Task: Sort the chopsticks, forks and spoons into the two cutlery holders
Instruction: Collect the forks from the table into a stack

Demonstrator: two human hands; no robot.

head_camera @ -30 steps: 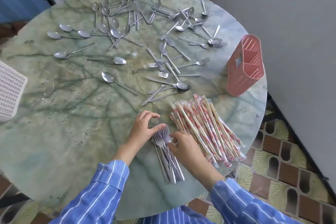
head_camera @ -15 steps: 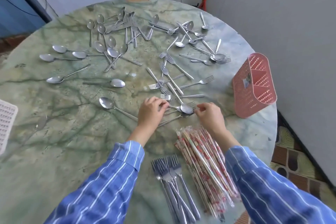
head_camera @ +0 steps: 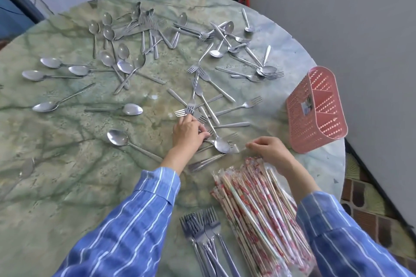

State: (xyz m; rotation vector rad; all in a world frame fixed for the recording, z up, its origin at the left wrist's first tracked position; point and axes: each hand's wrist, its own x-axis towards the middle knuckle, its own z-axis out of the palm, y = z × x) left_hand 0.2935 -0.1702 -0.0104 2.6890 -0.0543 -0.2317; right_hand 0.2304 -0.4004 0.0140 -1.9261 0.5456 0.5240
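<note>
The fork [head_camera: 233,147] is thin bright steel with flat tines. It lies toward the front of the surface [head_camera: 67,186], between both hands, and is partly covered by the oval bowl of a spoon [head_camera: 221,145]. The right hand [head_camera: 267,149] pinches its tine end between thumb and forefinger, with the other fingers curled in. The left hand [head_camera: 189,132] is just to the left, fingers bent down onto a tangle of crossed forks [head_camera: 191,105]. I cannot tell whether it has hold of any.

Nearer the person, a neat stack of forks [head_camera: 202,234] lies at the front edge, tines pointing away. Just to its right is a heap of slim chopsticks [head_camera: 254,209] in crinkly red-printed wrappers, partly under the right forearm. A pink cutlery holder [head_camera: 317,110] of perforated plastic, rounded and divided inside, sits tilted at the right edge. Loose spoons [head_camera: 105,67] and more forks are strewn across the far half of the round, glossy, green-veined top.
</note>
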